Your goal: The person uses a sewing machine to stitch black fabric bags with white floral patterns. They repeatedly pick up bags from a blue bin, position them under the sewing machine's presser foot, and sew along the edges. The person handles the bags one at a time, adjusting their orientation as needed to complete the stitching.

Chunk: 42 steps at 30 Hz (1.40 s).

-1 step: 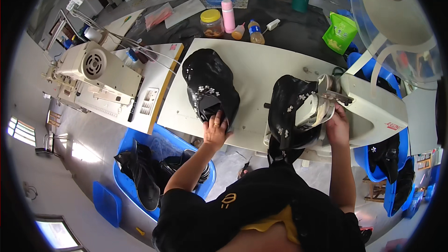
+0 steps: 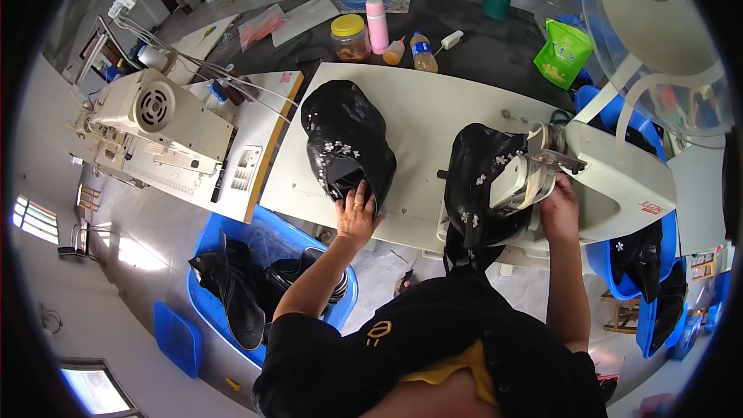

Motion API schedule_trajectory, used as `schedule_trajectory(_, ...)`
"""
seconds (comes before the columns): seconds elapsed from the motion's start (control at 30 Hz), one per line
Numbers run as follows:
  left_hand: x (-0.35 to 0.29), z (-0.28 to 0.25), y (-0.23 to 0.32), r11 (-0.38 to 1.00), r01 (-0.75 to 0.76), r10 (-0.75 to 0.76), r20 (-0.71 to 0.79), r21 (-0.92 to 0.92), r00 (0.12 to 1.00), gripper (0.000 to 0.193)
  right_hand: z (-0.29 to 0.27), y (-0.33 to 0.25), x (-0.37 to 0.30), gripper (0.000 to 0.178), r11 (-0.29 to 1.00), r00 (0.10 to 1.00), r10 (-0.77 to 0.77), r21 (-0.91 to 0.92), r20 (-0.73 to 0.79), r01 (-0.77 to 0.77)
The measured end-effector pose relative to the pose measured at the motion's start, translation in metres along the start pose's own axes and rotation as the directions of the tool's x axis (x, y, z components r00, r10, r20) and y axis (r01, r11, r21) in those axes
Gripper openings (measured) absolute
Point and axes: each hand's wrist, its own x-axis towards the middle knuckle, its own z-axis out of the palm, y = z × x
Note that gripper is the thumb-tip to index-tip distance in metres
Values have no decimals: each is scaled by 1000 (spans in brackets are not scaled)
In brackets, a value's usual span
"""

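Note:
A glossy black leather-like piece (image 2: 348, 120), trimmed with small pale flower ornaments, lies on the left part of the white sewing table (image 2: 414, 120). On its near end rests my left hand (image 2: 355, 220), fingers stretched out and thumb apart. A second black piece (image 2: 467, 166) with similar flowers hangs around the head of a cream sewing machine (image 2: 619, 174), its lower part draping over the table's front edge. My right hand (image 2: 560, 209) is raised against the right side of that machine head; its fingertips are partly hidden there.
At left stands another sewing machine (image 2: 159, 124). Below it, a blue tub (image 2: 203, 294) holds black pieces. Along the back sit a yellow-lidded jar (image 2: 350, 27), a pink flask (image 2: 376, 23), a drink bottle (image 2: 423, 53) and a green pouch (image 2: 563, 54). More blue tubs (image 2: 625, 288) stand at right.

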Motion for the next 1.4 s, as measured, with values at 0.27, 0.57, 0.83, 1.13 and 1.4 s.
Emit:
schedule_trajectory(0.27, 60, 23, -43, 966, -104, 129, -91, 235, 988, 41, 18, 5, -20, 8, 897, 978, -202, -410, -42, 168)
schedule_trajectory(0.57, 74, -28, 5, 991, 95, -106, -131, -91, 986, 100, 44, 9, -74, 28, 55, 732, -273, -750, 624, 659)
schedule_trajectory(0.83, 83, -148, 131, 325, -776, 740, -366, -540, 564, 30, 53, -20, -72, 24, 57, 667, -162, -668, 727, 742)
schedule_trajectory(1.13, 112, -185, 150, 195, -398, 720, -145, -896, 678, 13, 60, -82, -57, 13, 633, 762, -244, -497, 600, 594)
schedule_trajectory(1.4, 120, -186, 166, -205, -37, 383, -115, -978, 917, 17, 53, -69, -41, 13, 995, 960, -69, -54, 272, 87)
